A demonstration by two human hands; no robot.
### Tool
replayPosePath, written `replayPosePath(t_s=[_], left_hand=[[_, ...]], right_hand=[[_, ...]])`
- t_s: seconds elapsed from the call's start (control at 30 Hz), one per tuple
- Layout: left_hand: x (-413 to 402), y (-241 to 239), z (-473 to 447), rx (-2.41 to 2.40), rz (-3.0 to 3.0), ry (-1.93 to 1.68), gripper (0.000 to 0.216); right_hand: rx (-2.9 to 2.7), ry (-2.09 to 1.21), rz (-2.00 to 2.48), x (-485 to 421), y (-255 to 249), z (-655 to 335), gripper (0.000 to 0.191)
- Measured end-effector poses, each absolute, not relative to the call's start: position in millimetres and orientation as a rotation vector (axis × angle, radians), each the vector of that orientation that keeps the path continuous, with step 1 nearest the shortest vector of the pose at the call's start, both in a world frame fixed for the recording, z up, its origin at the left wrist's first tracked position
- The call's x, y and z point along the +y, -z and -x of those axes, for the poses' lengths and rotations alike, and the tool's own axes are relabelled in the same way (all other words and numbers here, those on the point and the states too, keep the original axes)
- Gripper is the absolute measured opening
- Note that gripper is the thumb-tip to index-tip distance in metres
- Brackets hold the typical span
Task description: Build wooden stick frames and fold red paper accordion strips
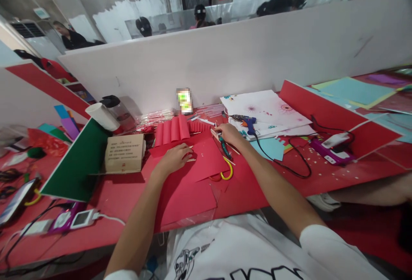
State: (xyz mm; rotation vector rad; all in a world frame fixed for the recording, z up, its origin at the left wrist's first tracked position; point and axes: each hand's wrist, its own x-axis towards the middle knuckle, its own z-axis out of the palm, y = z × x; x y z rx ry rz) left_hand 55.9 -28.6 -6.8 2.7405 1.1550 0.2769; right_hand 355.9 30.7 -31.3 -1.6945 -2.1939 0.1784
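My left hand (175, 158) rests on red paper sheets (207, 164), its fingers curled round thin pale sticks (192, 160) whose ends poke out by the fingertips. Farther right, my right hand (228, 133) has its fingers closed together. A small pale piece (213, 133) shows at its fingertips, but what exactly they grip is too small to make out. Just under that hand lie pliers with teal handles (224, 146). Yellow-handled scissors (228, 172) stick out from beneath the paper. Behind my left hand sit red paper rolls (172, 130), side by side.
A blue glue gun (248, 122) lies by white printed sheets (267, 110), its black cord trailing right. A cardboard box (125, 153) stands left, beside a green divider (80, 164). A phone (184, 101) leans on the back wall. A purple power strip (331, 151) lies right.
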Motion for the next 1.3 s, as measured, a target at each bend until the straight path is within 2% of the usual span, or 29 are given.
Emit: replayPosePath(t_s=[0.27, 0.5, 0.73, 0.9, 1.1, 1.3], left_hand=[[-26, 9, -56, 1.128, -2.754, -0.281, 0.032], [-28, 6, -59, 1.088, -2.646, -0.44, 0.031], [-38, -8, -92, 1.021, -2.065, -0.826, 0.04], [-32, -12, -115, 0.954, -1.784, -0.86, 0.041], [-21, -2, -121, 0.819, -1.551, -0.913, 0.044], [-21, 11, -114, 0.8, -1.447, -0.959, 0.044]], right_hand=[[-1.943, -0.242, 1.577, 29, 32, -349, 0.057], [-1.686, -0.393, 1.257, 18, 15, -347, 0.054], [-1.695, -0.499, 1.072, -16, -4, -324, 0.049], [-1.762, -0.539, 0.98, -35, -9, -304, 0.049], [-1.65, -0.693, 0.95, -35, -4, -301, 0.038], [-1.379, -0.988, 0.88, -24, 7, -304, 0.051]])
